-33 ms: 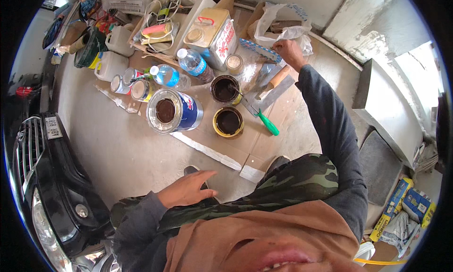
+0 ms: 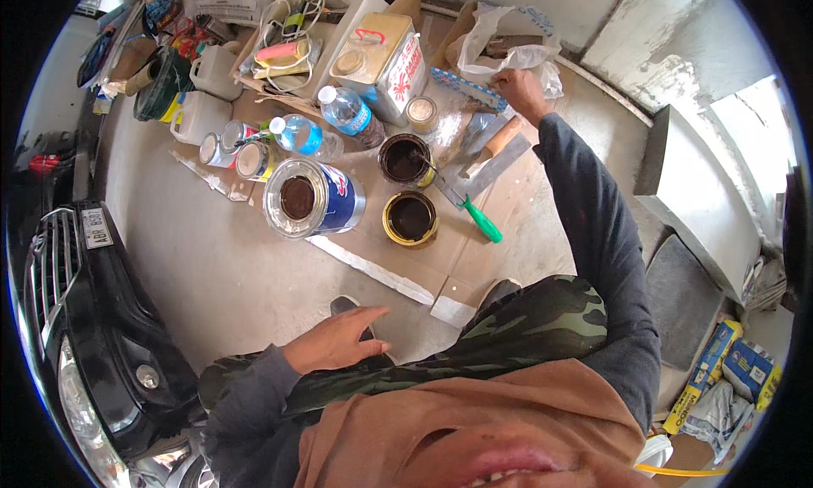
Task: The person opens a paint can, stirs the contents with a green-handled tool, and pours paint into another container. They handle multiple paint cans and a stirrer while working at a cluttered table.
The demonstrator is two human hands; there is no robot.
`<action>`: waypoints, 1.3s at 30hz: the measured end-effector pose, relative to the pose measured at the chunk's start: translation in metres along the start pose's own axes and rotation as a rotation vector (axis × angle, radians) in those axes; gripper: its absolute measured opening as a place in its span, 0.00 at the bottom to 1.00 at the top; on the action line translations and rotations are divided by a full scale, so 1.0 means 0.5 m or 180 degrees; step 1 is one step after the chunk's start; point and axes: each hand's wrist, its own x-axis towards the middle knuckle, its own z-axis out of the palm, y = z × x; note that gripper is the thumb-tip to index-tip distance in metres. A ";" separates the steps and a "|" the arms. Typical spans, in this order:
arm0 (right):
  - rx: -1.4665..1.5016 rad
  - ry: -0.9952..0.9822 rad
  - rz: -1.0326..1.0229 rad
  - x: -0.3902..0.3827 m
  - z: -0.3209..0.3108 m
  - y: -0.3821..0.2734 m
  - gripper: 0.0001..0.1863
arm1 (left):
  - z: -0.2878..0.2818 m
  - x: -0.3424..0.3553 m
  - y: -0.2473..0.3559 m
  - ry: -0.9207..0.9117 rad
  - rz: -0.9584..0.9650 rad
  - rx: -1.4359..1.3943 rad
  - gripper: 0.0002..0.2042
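My right hand reaches out at the far right, its fingers curled together at the end of a blue-and-white patterned strip, beside a white plastic bag. Whatever is between those fingers is hidden. Below it lies a metal trowel with a wooden handle. A green-handled tool leans out of an open tin of dark material. Nearer stands a second open tin with dark contents. Over my lap, my left hand is open, fingers stretched, holding nothing.
A large blue can stands left of the tins on flattened cardboard. Behind are water bottles, a small jar and a square metal can. A black car stands at left; a white slab at right.
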 end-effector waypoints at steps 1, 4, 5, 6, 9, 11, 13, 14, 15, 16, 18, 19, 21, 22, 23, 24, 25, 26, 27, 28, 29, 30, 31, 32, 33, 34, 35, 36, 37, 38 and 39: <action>-0.0208 -0.0082 0.0025 0.007 0.004 0.006 0.11 | 0.006 -0.002 -0.002 0.0063 -0.0002 -0.0042 0.34; -0.0443 -0.0284 -0.0004 0.025 0.008 0.022 0.12 | 0.009 0.010 -0.009 0.0044 -0.0067 -0.0166 0.33; -0.0458 -0.0355 -0.0020 0.025 0.010 0.027 0.12 | 0.009 0.011 -0.010 0.0023 -0.0101 -0.0200 0.33; -0.0287 -0.0277 -0.0020 0.026 0.011 0.030 0.11 | 0.009 0.013 -0.010 -0.0037 -0.0191 -0.0236 0.32; 0.0212 -0.0140 -0.0108 0.029 -0.004 0.034 0.10 | 0.008 0.016 -0.007 -0.0114 -0.0290 -0.0240 0.32; 0.0435 -0.0272 -0.0134 0.031 -0.028 0.024 0.10 | 0.006 0.017 -0.007 -0.0084 -0.0262 -0.0219 0.32; 0.1437 -0.1319 0.0183 0.023 -0.060 0.005 0.12 | 0.003 0.020 -0.010 -0.0042 -0.0260 -0.0223 0.32; 0.1762 -0.1857 0.0504 0.014 -0.075 -0.008 0.13 | 0.002 0.022 -0.012 -0.0024 -0.0241 -0.0264 0.32; 0.2267 -0.2112 0.0359 0.005 -0.078 -0.028 0.15 | 0.001 0.026 -0.015 -0.0049 -0.0283 -0.0309 0.32; 0.2662 -0.2318 0.0293 -0.003 -0.069 -0.053 0.16 | 0.001 0.028 -0.018 -0.0072 -0.0336 -0.0364 0.32; 0.3379 -0.2403 0.0504 0.011 -0.036 -0.102 0.20 | 0.003 0.032 -0.022 -0.0057 -0.0313 -0.0411 0.32; 0.3700 -0.2280 0.0785 0.030 -0.009 -0.124 0.23 | 0.005 0.033 -0.023 -0.0056 -0.0333 -0.0439 0.32; 0.4173 -0.1703 0.1099 0.079 0.033 -0.137 0.27 | 0.010 0.033 -0.027 -0.0021 -0.0407 -0.0557 0.32; 0.4303 -0.1233 0.1172 0.112 0.051 -0.135 0.30 | 0.011 0.031 -0.029 0.0010 -0.0398 -0.0631 0.32; 0.4303 -0.0693 0.1455 0.137 0.063 -0.125 0.32 | 0.011 0.029 -0.033 0.0044 -0.0498 -0.0679 0.32; 0.4406 -0.0538 0.1454 0.158 0.062 -0.100 0.39 | 0.010 0.026 -0.036 0.0097 -0.0541 -0.0743 0.33; 0.4381 -0.0435 0.1327 0.169 0.060 -0.075 0.41 | 0.009 0.021 -0.041 0.0138 -0.0605 -0.0843 0.33; 0.4242 -0.0273 0.1420 0.176 0.055 -0.049 0.42 | 0.007 0.018 -0.045 0.0184 -0.0650 -0.0899 0.33; 0.4095 -0.0114 0.1513 0.185 0.048 -0.024 0.44 | 0.006 0.015 -0.049 0.0220 -0.0708 -0.0994 0.33; 0.4157 -0.0128 0.1543 0.189 0.040 0.001 0.45 | 0.005 0.013 -0.054 0.0205 -0.0834 -0.1106 0.33; 0.4217 -0.0143 0.1582 0.187 0.033 0.025 0.46 | 0.005 0.011 -0.058 0.0242 -0.0813 -0.1127 0.33; 0.4219 -0.0108 0.1773 0.190 0.032 0.043 0.46 | 0.005 0.011 -0.061 0.0243 -0.0857 -0.1168 0.33; 0.4212 -0.0108 0.1726 0.192 0.036 0.056 0.45 | 0.005 0.011 -0.065 0.0237 -0.0909 -0.1222 0.33; 0.4152 -0.0054 0.1832 0.190 0.041 0.068 0.43 | 0.006 0.012 -0.068 0.0239 -0.0945 -0.1287 0.33; 0.4114 -0.0037 0.1881 0.192 0.049 0.077 0.42 | 0.008 0.012 -0.071 0.0234 -0.0991 -0.1362 0.33; 0.3838 -0.0059 0.1692 0.198 0.064 0.079 0.39 | 0.010 0.013 -0.073 0.0229 -0.1045 -0.1436 0.33; 0.3581 -0.0114 0.1449 0.204 0.082 0.077 0.37 | 0.013 0.014 -0.076 0.0273 -0.1079 -0.1530 0.32; 0.3259 -0.0140 0.1346 0.210 0.101 0.073 0.35 | 0.016 0.014 -0.078 0.0313 -0.1118 -0.1618 0.32; 0.2459 -0.0241 0.0816 0.218 0.124 0.065 0.29 | 0.018 0.014 -0.080 0.0347 -0.1161 -0.1702 0.32; 0.1591 -0.0310 0.0424 0.228 0.149 0.049 0.24 | 0.021 0.016 -0.082 0.0366 -0.1156 -0.1776 0.32; 0.0886 -0.0445 0.0244 0.232 0.169 0.038 0.20 | 0.024 0.019 -0.084 0.0385 -0.1149 -0.1852 0.32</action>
